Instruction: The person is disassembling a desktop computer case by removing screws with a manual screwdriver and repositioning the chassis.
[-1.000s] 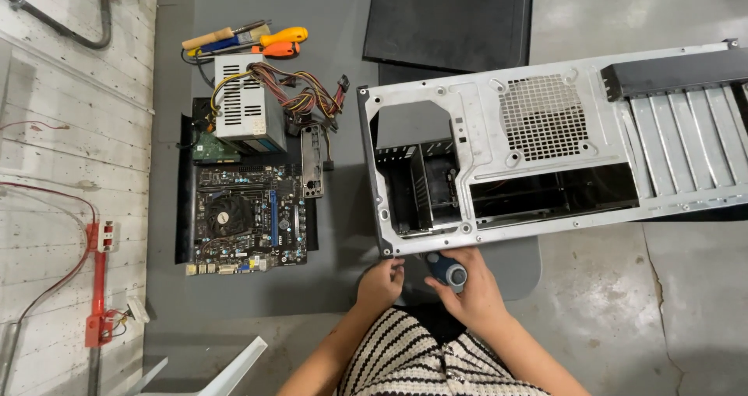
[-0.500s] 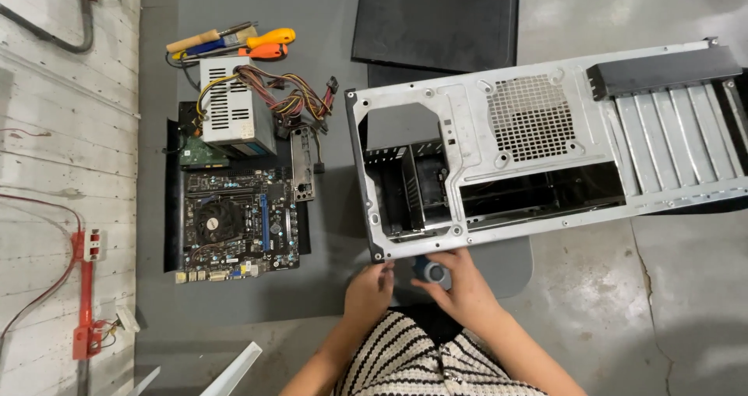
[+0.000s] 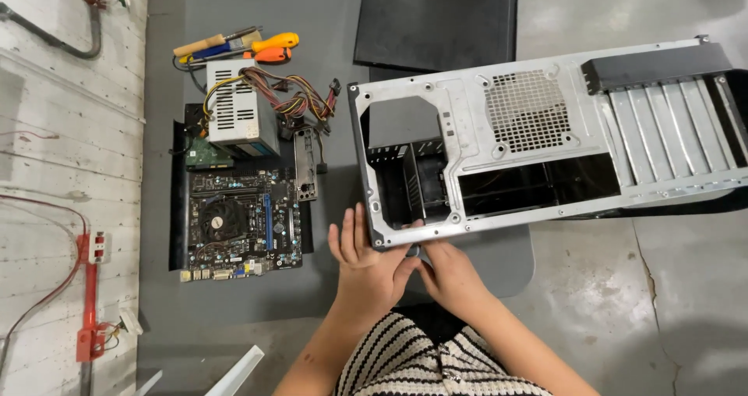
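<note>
A silver computer case (image 3: 545, 131) lies on a grey mat, its rear panel with fan grille facing up. My left hand (image 3: 362, 267) rests with fingers spread against the case's lower left corner. My right hand (image 3: 450, 278) is curled just below the case's bottom edge, around a dark screwdriver handle (image 3: 413, 250) that is mostly hidden between the two hands. Both forearms come up from the bottom of the view over a striped garment.
A motherboard (image 3: 238, 225) lies on a black sheet to the left, with a power supply (image 3: 238, 119) and its cable bundle above it. A metal port plate (image 3: 306, 174) sits beside them. Screwdrivers with orange and yellow handles (image 3: 265, 47) lie farther up. A black side panel (image 3: 436, 18) lies beyond the case.
Both hands have moved up to the case's lower edge. The blue and black screwdriver handle, plainly visible before, is now mostly covered by my hands.
</note>
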